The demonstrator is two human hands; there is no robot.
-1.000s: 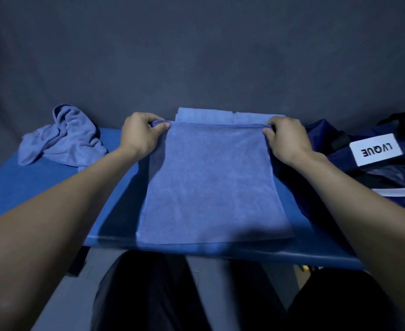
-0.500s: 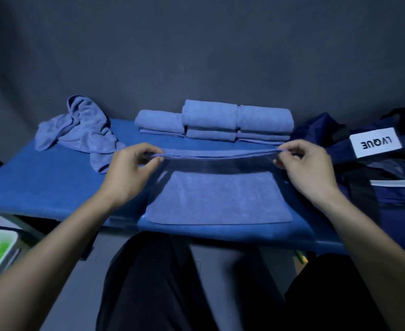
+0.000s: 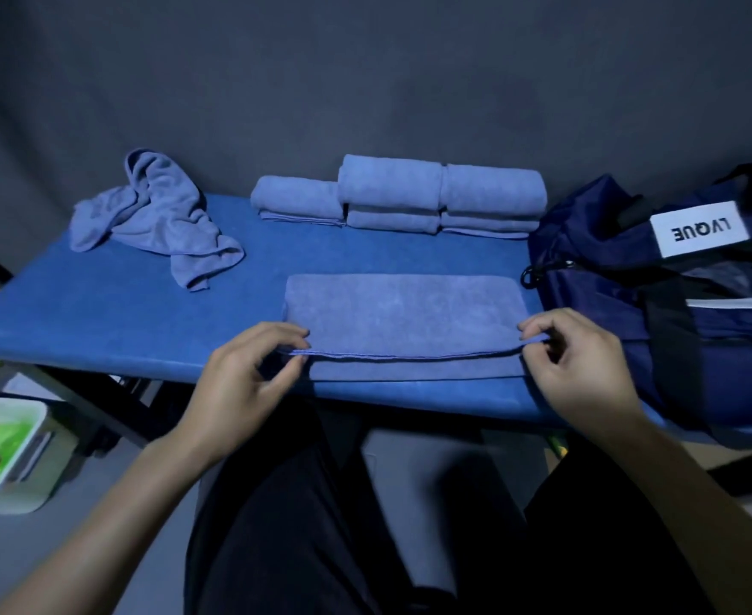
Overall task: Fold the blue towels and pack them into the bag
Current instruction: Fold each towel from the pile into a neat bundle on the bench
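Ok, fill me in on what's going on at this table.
A person is folding blue towels. Their left hand and right hand each pinch a near corner of the towel being folded, whose top layer is doubled over on the blue table. Five folded towels sit in stacks at the back, one crumpled towel lies unfolded at the far left, and the navy bag waits on the right. No towel can be seen in the bag.

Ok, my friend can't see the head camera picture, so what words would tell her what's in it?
Two hands, the left hand and right hand, pinch the near corners of a blue towel folded over on a blue table. Behind it sit folded towels and a crumpled towel; a navy bag lies at the right.
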